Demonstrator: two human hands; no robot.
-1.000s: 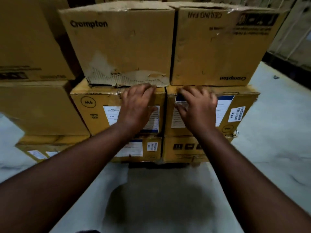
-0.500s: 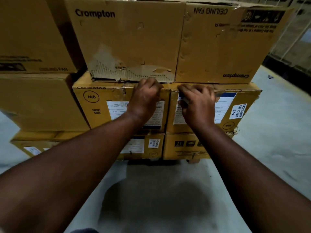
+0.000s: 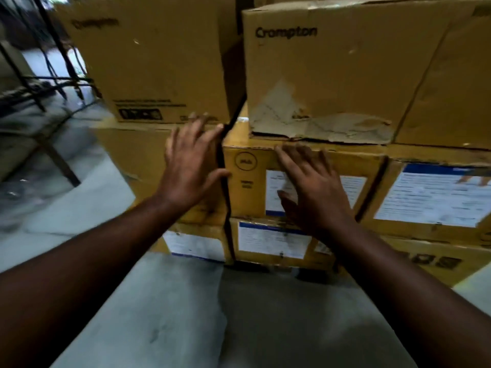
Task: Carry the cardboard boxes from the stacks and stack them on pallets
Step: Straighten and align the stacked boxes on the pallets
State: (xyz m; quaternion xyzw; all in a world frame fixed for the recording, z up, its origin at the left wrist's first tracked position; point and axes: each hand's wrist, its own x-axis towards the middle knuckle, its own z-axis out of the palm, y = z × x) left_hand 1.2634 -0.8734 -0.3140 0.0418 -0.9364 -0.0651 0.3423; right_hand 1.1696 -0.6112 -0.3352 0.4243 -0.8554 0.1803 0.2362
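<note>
Stacks of cardboard boxes fill the view ahead. A yellow box with a white label sits in the middle row, under a big brown Crompton box with a torn lower edge. My right hand lies flat on the yellow box's front, fingers spread over its label. My left hand is spread open at the dark gap between that box and the neighbouring box on the left, thumb against the yellow box's corner. Neither hand holds anything.
Another brown Crompton box tops the left stack. More labelled yellow boxes sit to the right and in the bottom row. A dark metal frame stands at the far left. Grey concrete floor lies below my arms.
My view has swung left along the stacks. Both hands moved left from the seam between two yellow boxes; curled fingers have straightened, and the left hand now sits at the left box's edge.
</note>
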